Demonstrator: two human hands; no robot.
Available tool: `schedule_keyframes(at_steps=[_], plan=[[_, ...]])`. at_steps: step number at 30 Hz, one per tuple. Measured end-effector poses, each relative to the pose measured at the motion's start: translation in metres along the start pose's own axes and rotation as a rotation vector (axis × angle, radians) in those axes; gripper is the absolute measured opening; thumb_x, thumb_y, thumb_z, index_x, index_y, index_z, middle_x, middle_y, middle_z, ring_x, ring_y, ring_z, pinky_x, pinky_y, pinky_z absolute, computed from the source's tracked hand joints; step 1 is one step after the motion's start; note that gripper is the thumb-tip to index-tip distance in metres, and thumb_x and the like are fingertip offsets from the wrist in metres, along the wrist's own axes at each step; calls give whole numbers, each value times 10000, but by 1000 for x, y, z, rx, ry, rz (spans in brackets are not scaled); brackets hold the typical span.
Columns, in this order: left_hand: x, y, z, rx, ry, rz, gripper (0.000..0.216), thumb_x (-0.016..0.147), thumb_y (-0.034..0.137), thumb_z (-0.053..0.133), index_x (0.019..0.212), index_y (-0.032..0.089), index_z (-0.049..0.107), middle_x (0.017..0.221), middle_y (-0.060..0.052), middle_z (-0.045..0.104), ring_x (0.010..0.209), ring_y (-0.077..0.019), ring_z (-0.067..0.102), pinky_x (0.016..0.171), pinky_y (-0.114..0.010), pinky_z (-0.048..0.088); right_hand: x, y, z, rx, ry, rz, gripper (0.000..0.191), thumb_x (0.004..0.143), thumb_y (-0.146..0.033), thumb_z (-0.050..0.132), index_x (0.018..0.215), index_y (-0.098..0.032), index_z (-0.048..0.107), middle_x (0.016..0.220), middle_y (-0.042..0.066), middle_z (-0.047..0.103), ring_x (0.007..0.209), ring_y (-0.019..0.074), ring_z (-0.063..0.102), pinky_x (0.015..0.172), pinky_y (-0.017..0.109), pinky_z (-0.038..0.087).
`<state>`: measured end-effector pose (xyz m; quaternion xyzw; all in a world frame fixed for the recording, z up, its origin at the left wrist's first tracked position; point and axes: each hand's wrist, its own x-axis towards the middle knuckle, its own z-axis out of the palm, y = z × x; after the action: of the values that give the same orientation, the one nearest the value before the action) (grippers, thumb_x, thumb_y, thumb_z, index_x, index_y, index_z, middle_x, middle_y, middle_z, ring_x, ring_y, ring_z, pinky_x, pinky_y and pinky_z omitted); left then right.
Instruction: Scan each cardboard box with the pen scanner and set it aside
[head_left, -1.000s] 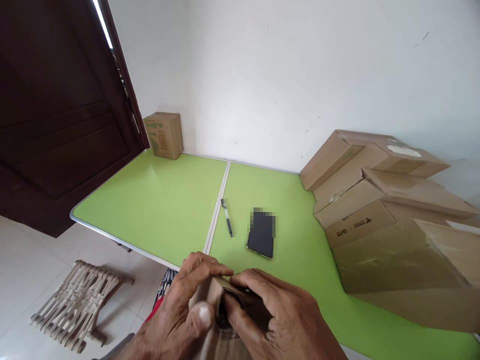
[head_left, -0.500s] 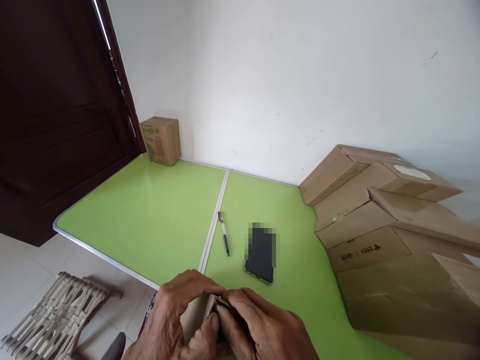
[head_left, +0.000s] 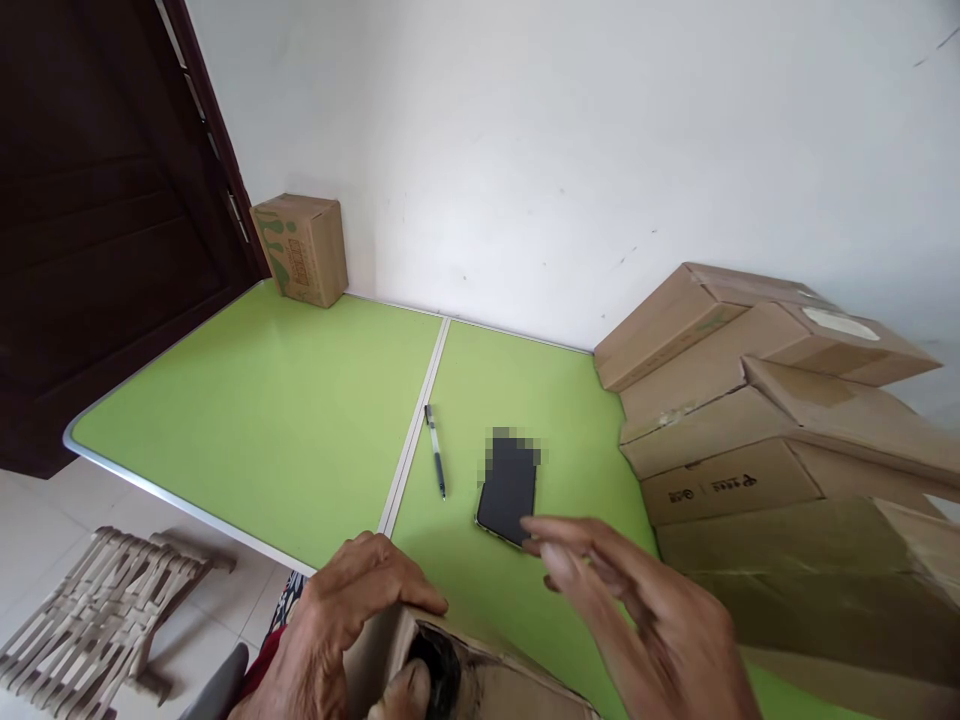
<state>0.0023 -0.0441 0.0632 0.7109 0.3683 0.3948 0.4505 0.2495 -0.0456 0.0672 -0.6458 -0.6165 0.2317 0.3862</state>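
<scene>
My left hand (head_left: pixel 341 625) grips an open cardboard box (head_left: pixel 480 680) at the bottom edge of the view, fingers over its top flap and thumb at the opening. Something dark (head_left: pixel 435 665) sits inside the opening. My right hand (head_left: pixel 645 610) hovers above the green table (head_left: pixel 285 410), off the box, fingers stretched out and apart, holding nothing. Its fingertips are close to a black phone (head_left: pixel 508 488) lying flat. A pen (head_left: pixel 435 463) lies just left of the phone, beside the table's centre seam.
Several flat cardboard boxes (head_left: pixel 757 400) are stacked at the right against the white wall. A small printed carton (head_left: pixel 300 248) stands at the table's far left corner by a dark wooden door (head_left: pixel 97 200). A woven stool (head_left: pixel 97 610) sits on the tiled floor at left.
My right hand has let go of the box and lifted up toward the phone, fingers opening. My left hand stays on the box. The view has shifted slightly left.
</scene>
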Motion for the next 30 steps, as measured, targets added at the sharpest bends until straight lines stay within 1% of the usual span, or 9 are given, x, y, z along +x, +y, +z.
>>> schedule_keyframes(at_steps=[2,4,9,13,16,19,22,26,30], plan=[[-2,0,1,-45,-22,6,254,1035,458,579,1166,274,693,1000,-72,693,908,-242,672,810,-346,500,19,19,7,-125,-5,66,413,1023,-549,575,881,-218,777,853,87,813,714,256,778,572,305,602],[-4,0,1,-68,-48,-1,315,1039,517,578,1228,286,679,1081,-76,716,962,-251,686,840,-341,506,36,35,28,-204,-60,-5,401,1057,-451,532,795,-215,723,754,68,778,651,245,746,568,320,584],[-10,-4,-3,-112,-147,-11,582,999,709,553,1357,266,671,1202,-114,732,1117,-312,678,998,-405,483,72,51,98,-245,-82,-176,295,1038,-318,547,805,-196,682,761,51,759,679,217,758,589,272,554],[-11,-17,-4,-102,-186,-81,544,1019,689,536,1239,237,745,1166,-110,767,1115,-305,697,1029,-408,445,88,58,118,-202,-41,-175,264,1010,-301,568,820,-157,680,754,42,752,629,169,752,517,204,444],[-11,-25,-4,-45,-164,-129,477,1067,615,497,1170,234,765,1136,-98,789,1114,-292,699,1052,-403,412,91,64,116,-81,-62,-143,258,975,-262,618,741,-160,656,643,6,703,541,126,711,475,186,373],[-10,-24,-6,-99,-169,-114,625,978,766,523,1212,225,733,1151,-110,752,1079,-300,673,973,-385,450,89,60,112,44,-99,-115,331,978,-239,580,657,-173,621,567,-28,651,499,95,672,478,182,361],[-12,-18,-13,-183,-215,-138,725,906,841,551,1284,238,684,1181,-103,689,1075,-295,631,866,-348,469,86,43,98,191,-153,-74,397,1022,-349,512,674,-186,615,542,-39,618,469,101,651,483,188,406],[-23,-14,-17,-217,-222,-216,739,896,820,584,1376,259,615,1210,-90,644,1059,-281,593,886,-356,462,67,8,53,496,-169,9,346,992,-539,620,878,-213,629,679,-16,699,517,128,671,470,200,503],[-32,-16,-13,-243,-205,-200,687,921,756,604,1416,280,582,1324,-94,612,1157,-307,580,965,-389,451,24,-29,8,971,-133,49,240,922,-441,785,906,-242,651,708,-2,732,515,145,685,405,189,508]])
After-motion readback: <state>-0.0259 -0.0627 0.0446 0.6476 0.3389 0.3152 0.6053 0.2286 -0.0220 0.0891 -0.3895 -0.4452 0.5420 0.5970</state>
